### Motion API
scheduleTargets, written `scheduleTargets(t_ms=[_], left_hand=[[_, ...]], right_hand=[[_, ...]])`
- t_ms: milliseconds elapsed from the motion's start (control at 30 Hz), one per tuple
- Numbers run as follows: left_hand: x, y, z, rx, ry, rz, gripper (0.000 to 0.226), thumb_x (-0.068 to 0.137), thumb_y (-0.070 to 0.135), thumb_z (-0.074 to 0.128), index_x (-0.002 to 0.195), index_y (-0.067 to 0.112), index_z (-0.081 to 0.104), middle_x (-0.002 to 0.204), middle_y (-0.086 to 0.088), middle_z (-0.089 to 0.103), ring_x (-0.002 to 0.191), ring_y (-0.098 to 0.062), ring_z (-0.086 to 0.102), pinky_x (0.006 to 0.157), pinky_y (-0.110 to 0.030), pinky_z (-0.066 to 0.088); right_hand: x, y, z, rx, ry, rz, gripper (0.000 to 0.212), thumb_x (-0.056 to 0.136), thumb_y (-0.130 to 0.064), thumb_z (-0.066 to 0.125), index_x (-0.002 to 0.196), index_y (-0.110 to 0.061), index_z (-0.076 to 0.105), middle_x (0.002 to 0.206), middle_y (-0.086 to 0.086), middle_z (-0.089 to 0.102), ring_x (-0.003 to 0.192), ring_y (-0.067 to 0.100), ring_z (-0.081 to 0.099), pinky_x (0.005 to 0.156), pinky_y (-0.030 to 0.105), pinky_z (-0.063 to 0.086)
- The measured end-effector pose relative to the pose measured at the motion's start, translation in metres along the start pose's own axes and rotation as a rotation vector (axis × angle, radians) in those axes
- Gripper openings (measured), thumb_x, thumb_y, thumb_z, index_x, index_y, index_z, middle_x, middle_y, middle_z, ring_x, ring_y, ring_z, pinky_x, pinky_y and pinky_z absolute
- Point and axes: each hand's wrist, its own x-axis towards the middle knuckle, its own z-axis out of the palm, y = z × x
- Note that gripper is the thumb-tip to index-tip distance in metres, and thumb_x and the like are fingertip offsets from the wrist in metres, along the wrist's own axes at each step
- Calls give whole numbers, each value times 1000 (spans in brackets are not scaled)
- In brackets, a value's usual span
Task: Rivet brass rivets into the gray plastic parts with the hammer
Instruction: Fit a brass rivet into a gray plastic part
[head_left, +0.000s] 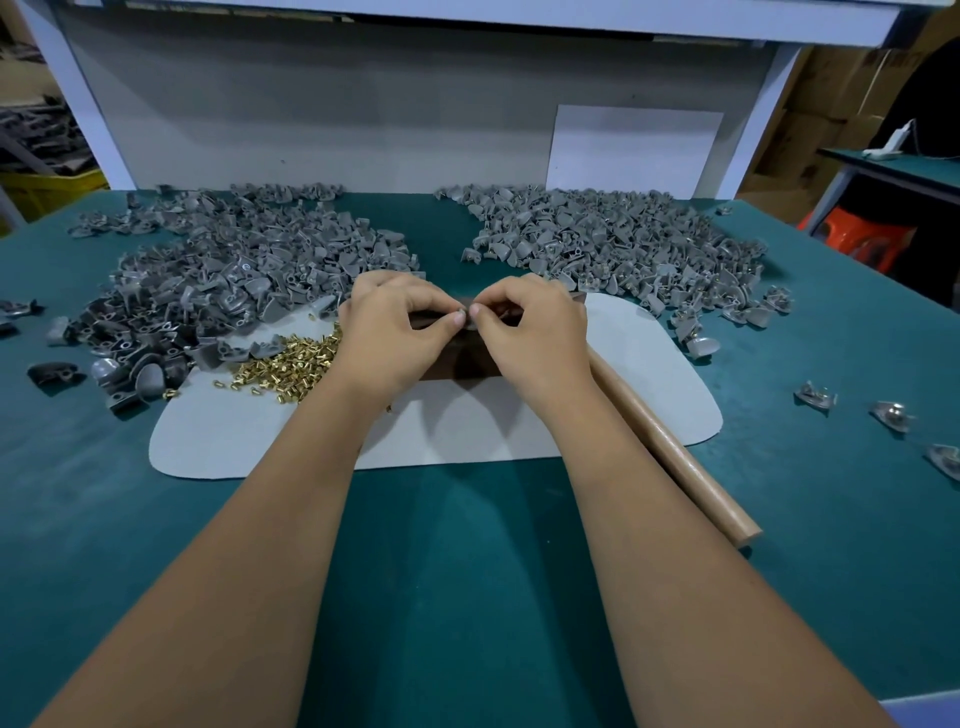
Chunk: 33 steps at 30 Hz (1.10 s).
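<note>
My left hand and my right hand meet fingertip to fingertip above a dark block on the pale mat. Between the fingertips they pinch a small gray plastic part, mostly hidden. A heap of brass rivets lies on the mat just left of my left wrist. The hammer's wooden handle lies on the mat right of my right forearm; its head is hidden behind my right hand.
Two big heaps of gray plastic parts cover the green table, one at the back left and one at the back right. A few loose parts lie near the right edge. A white board leans against the back panel.
</note>
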Motion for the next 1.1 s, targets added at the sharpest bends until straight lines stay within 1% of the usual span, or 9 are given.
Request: scheduleTargets(t_ms=[200,333,467,667,833,900,967,1033,1100], left_hand=[[-2,0,1,36,41,-41,7,86,27,74,91,25,78,92,17,65,124,-23,46,110,-51,27],[-3,2,1,-3,16,-52,4,85,27,75,87,30,76,94,13,68,120,-26,53,109,-52,30],[-2,3,0,-15,7,-61,6,85,26,76,87,31,75,98,8,71,117,-28,56,108,-52,31],[-4,7,0,3,26,-92,6,87,24,73,91,26,78,91,17,64,126,-23,45,110,-52,27],[-6,7,0,9,22,-98,6,87,23,73,91,23,78,93,15,65,125,-24,46,110,-52,28],[-5,5,0,-4,9,-93,5,87,24,73,90,26,77,95,13,67,125,-25,47,110,-52,28],[-4,5,1,-12,1,-97,5,88,26,72,88,31,74,96,15,66,126,-24,45,110,-53,27],[-3,5,2,-23,5,-112,10,89,27,71,86,37,69,95,18,63,127,-23,42,112,-53,25],[-2,5,3,-34,6,-112,14,89,26,71,84,39,67,94,19,62,127,-23,43,112,-53,25]], right_hand=[[0,-4,1,42,-4,5,19,82,-24,67,67,-32,59,80,-9,64,91,15,57,92,44,39],[-3,-3,0,77,-8,0,21,82,-23,68,67,-34,58,80,-12,64,92,14,57,91,46,40],[-4,-2,-1,23,-17,-21,19,82,-24,66,68,-34,58,79,-12,63,89,13,57,89,45,41],[3,-7,-2,-114,-67,1,14,85,-28,63,72,-32,59,80,-15,59,94,12,55,89,39,39],[0,-8,0,-112,-62,13,8,87,-27,62,80,-30,66,87,-12,64,95,13,56,90,40,38],[-3,-5,0,-26,-51,29,9,87,-26,62,81,-28,69,89,-10,66,96,13,56,92,41,39],[-4,-3,-1,152,-25,97,14,89,-24,59,85,-24,72,90,-9,69,95,13,59,92,40,43],[-3,-2,-3,388,-1,217,20,92,-23,54,87,-21,74,89,-7,71,92,10,63,90,34,48],[-1,-1,-3,540,17,298,23,94,-21,53,84,-22,73,83,-8,71,88,7,64,84,26,48]])
